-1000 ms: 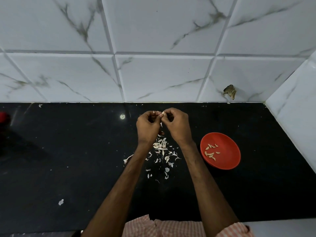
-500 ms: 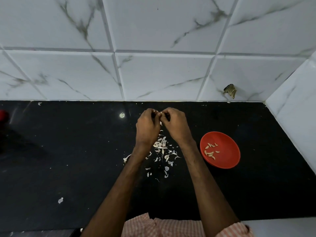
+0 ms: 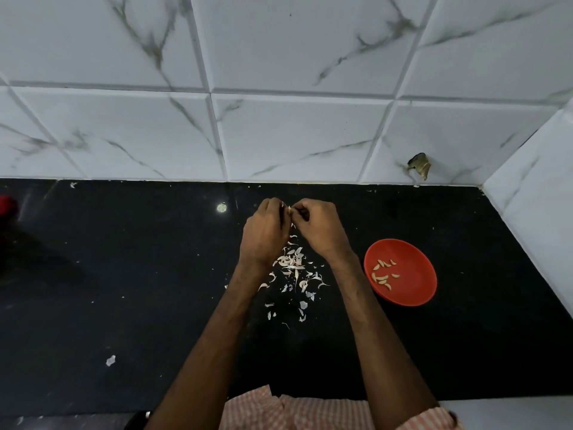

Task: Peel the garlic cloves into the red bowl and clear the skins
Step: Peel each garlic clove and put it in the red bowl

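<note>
Head view, looking down: a small garlic clove [image 3: 289, 210] shows only as a pale sliver pinched between both hands, held above the counter [image 3: 124, 274] close to the tiled wall [image 3: 294, 135]. The left hand [image 3: 265, 234] curls its fingers round one side of the clove. The right hand [image 3: 322, 226] curls in from the other side and pinches at it, probably tugging at skin.

The clove is likely very light and firm, slippery once bare, with dry papery skin that tears easily. It is best held at its ends, which leaves the flank free for a nail to lift the skin.

At 6 o'clock from the hands, white skins [image 3: 293, 265] lie scattered on the black counter. At 4 o'clock sits the red bowl [image 3: 415, 293], with a few peeled cloves [image 3: 384, 274] inside. One stray skin [image 3: 110, 360] lies well apart at 8 o'clock.
</note>
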